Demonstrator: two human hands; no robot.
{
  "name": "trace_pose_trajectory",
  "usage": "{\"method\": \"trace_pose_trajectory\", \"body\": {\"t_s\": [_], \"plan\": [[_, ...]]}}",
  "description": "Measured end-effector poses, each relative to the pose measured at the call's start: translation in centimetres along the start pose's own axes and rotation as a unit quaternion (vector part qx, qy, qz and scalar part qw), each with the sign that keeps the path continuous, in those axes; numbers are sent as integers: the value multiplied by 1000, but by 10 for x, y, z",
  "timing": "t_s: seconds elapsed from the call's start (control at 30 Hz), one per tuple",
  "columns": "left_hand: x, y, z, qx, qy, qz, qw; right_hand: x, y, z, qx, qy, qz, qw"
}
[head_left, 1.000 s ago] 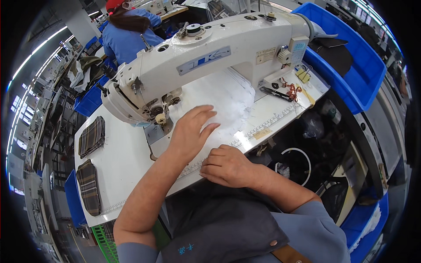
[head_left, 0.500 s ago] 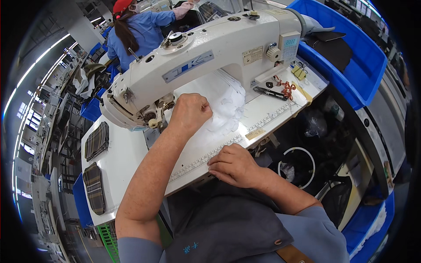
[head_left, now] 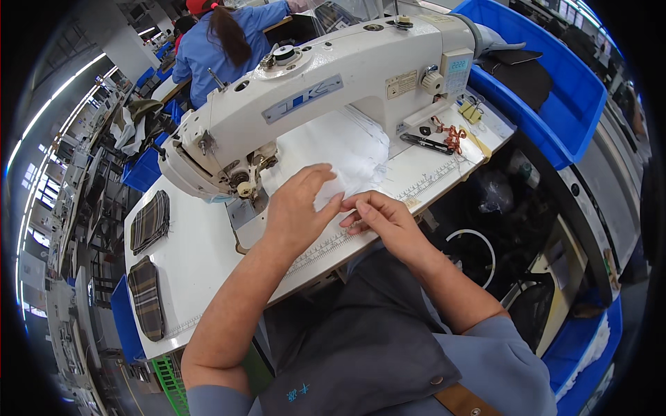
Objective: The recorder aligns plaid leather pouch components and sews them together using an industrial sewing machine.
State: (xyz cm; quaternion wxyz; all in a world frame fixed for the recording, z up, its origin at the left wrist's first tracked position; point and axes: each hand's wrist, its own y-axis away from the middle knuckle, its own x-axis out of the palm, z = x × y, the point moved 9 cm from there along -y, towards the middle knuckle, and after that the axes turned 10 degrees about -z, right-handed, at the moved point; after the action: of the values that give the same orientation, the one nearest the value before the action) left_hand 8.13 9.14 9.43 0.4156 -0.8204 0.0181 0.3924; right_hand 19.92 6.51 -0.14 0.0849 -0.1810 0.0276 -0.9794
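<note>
"What surrounds the work here?"

"An industrial sewing machine (head_left: 374, 62) spans the white table (head_left: 198, 260), its arm blocking the far part of the white fabric stack (head_left: 343, 145) beneath. Black thread snips (head_left: 427, 143) lie to the right; a blue bin (head_left: 586, 90) stands beyond."

"And the hands?"

"The left hand (head_left: 297, 208), fingers bent and thumb spread wide, grips nothing visible at the stack's near edge. The right hand (head_left: 381, 220) is half curled beside the left thumb; whether its fingertips pinch anything, I can't tell from here."

"Textures?"

"Ragged-edged white layers; at left, two round-cornered plaid cloth piles (head_left: 146, 297)."
</note>
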Motion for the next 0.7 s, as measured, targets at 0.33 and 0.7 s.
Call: {"method": "trace_pose_trajectory", "body": {"t_s": [0.33,0.7], "plan": [[35,-22,15,-31,-18,41,998,-13,3,6,-19,8,-78,997],[35,-22,73,-261,175,42,948,-11,-5,6,-15,22,-59,998]]}}
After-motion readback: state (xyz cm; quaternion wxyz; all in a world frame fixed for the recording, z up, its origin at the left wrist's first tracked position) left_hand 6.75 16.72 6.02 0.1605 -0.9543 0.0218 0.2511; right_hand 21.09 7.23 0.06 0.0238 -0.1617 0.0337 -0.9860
